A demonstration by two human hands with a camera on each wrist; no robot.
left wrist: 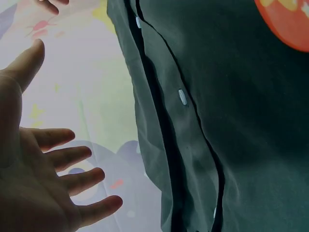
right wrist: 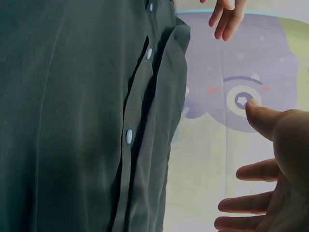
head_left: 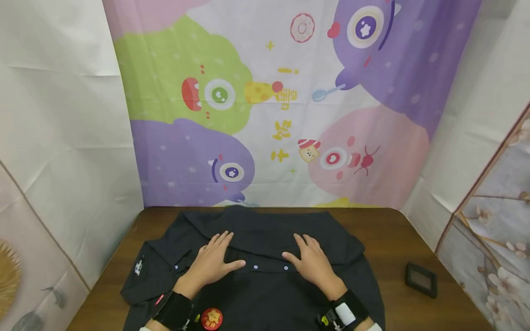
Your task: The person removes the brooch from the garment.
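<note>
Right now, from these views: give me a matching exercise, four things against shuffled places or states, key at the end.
Things
1. dark buttoned cloth shirt
2. small black rectangular frame
3. bare left hand
4. cartoon-printed fabric backdrop

Places/states
A. fingers spread
B. behind the brown wooden table
C. spread across the tabletop
D. right of the shirt

Pairs: 1-C, 2-D, 3-A, 4-B

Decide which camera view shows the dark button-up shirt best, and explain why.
The head view: it shows the dark button-up shirt from side to side on the table, though the picture's bottom edge cuts it off. Each wrist view shows only a closer section with pale buttons.
</note>
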